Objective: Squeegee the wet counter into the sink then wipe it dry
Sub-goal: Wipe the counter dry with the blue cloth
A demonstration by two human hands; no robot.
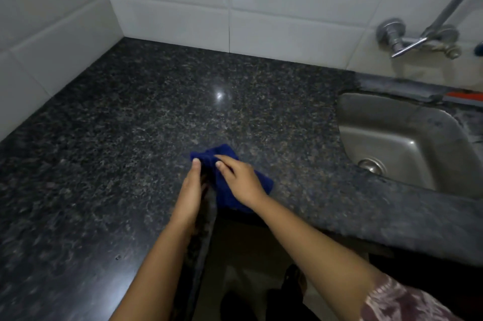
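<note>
A dark blue cloth (222,156) lies bunched on the speckled black granite counter (156,101), near the inner corner of its front edge. My right hand (241,182) rests on top of the cloth with fingers spread and pressing down. My left hand (190,190) touches the cloth's left edge, thumb on the fabric. A steel sink (407,143) is set into the counter at the right. On the ledge behind the sink lies an orange and grey squeegee (462,97), only partly in view.
White tiled walls (261,7) close the counter at the back and left. A chrome wall tap (418,38) hangs above the sink. The counter's front edge drops to the floor by my feet (292,284).
</note>
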